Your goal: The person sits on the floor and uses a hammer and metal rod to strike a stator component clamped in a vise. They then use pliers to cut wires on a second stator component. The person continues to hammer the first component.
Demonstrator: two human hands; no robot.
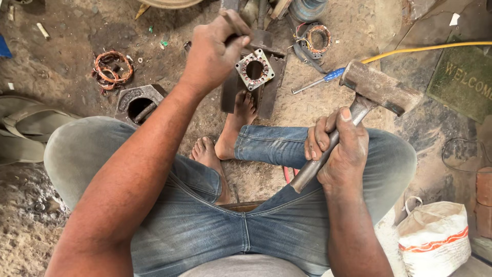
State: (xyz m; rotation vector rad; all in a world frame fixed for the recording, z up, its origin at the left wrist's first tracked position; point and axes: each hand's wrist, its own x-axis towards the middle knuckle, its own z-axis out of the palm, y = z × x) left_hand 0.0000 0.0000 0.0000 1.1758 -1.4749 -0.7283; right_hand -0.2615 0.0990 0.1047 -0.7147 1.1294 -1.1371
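My right hand (339, 147) grips the metal handle of a heavy rusty hammer (379, 88), whose head is raised above my right knee. My left hand (215, 48) is closed around a thin metal rod, a chisel or punch (237, 24), held over a square metal motor stator (254, 70) with a round hole. The stator rests on a dark metal block (270, 92) that my bare foot (237, 128) steadies. I sit on the ground in blue jeans with legs crossed.
A blue-handled screwdriver (316, 81) lies right of the stator. Copper wire coils (113, 67) and a hollow metal casing (138, 105) lie to the left; another wound stator (319, 39) is behind. Also around are a yellow hose (425, 48), a green doormat (464, 82), a white sack (434, 238) and sandals (25, 128).
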